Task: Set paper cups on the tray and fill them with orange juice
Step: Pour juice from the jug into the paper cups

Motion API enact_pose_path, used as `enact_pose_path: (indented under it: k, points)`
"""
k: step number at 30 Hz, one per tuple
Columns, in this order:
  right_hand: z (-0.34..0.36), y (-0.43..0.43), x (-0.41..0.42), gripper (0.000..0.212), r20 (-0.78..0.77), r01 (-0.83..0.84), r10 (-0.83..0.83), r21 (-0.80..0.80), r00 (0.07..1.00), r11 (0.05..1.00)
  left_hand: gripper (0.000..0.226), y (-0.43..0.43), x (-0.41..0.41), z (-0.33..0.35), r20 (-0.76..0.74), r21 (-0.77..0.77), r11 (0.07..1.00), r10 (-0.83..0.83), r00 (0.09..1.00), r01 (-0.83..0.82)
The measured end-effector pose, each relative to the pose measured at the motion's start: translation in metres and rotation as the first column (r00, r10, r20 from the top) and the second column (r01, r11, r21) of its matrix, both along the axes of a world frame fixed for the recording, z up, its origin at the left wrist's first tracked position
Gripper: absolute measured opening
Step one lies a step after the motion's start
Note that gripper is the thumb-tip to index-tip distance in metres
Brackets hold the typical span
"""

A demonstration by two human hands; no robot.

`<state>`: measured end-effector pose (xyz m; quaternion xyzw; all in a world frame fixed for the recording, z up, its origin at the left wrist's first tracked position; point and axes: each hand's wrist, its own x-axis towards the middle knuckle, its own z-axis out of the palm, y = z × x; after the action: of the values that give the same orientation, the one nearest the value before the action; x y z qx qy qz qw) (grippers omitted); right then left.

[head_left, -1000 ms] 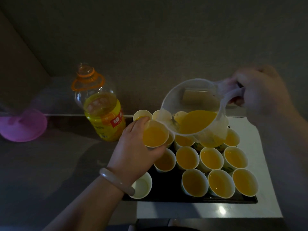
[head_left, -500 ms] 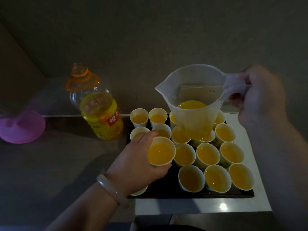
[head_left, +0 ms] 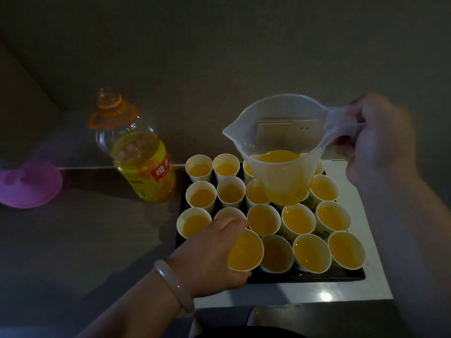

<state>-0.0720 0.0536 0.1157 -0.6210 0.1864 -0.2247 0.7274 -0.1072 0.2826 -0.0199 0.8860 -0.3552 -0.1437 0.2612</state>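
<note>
Setting a filled cup into the front row of the tray, near its left end. Left hand: fingers clamped round that cup. Right hand: fingers wrapped round the jug handle, jug upright above the cups. Next, probably: release the cup gently, level.
</note>
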Motion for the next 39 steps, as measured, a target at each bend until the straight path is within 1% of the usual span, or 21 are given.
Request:
enact_pose_path:
  k: [3,6,9,13,18,26,31,35,39]
  points:
    - [-0.001,-0.001,-0.003,0.045,-0.020,0.015,-0.015,-0.006,1.000,1.000,0.080,-0.001,-0.002,-0.005,0.016,0.015,1.000,0.011,1.000,-0.011]
    - [-0.004,-0.001,-0.004,0.037,-0.041,0.006,-0.006,-0.010,0.999,1.000,0.082,0.000,-0.002,-0.013,0.028,0.045,0.999,0.024,0.999,-0.025]
    - [-0.007,-0.001,-0.004,0.037,-0.046,-0.002,0.002,-0.009,0.999,1.000,0.084,0.001,-0.002,-0.022,0.039,0.072,0.997,0.033,0.999,-0.036]
    - [-0.009,-0.001,-0.001,0.035,-0.066,0.001,-0.003,-0.031,0.998,1.000,0.083,0.001,-0.003,-0.030,0.127,0.090,0.996,0.007,0.992,-0.019]
    - [-0.010,-0.002,0.000,0.023,-0.078,0.001,-0.003,-0.030,0.997,1.000,0.075,0.003,0.000,-0.041,0.243,0.124,0.992,-0.031,0.969,0.000]
    - [-0.013,-0.004,-0.002,0.021,-0.050,-0.023,0.021,-0.044,0.999,0.999,0.076,0.002,0.003,-0.048,0.385,0.193,0.979,-0.129,0.914,0.057]
    - [-0.012,-0.003,-0.004,0.021,-0.037,-0.033,0.030,-0.077,0.999,0.997,0.074,0.002,0.005,-0.050,0.461,0.249,0.964,-0.205,0.863,0.096]
    - [-0.012,-0.002,-0.005,0.028,-0.037,-0.042,0.040,-0.081,0.999,0.996,0.074,0.003,0.005,-0.051,0.496,0.244,0.964,-0.216,0.841,0.103]
    - [-0.011,-0.001,-0.004,0.037,-0.034,-0.049,0.047,-0.060,0.998,0.997,0.075,0.003,0.004,-0.049,0.501,0.246,0.965,-0.203,0.841,0.087]
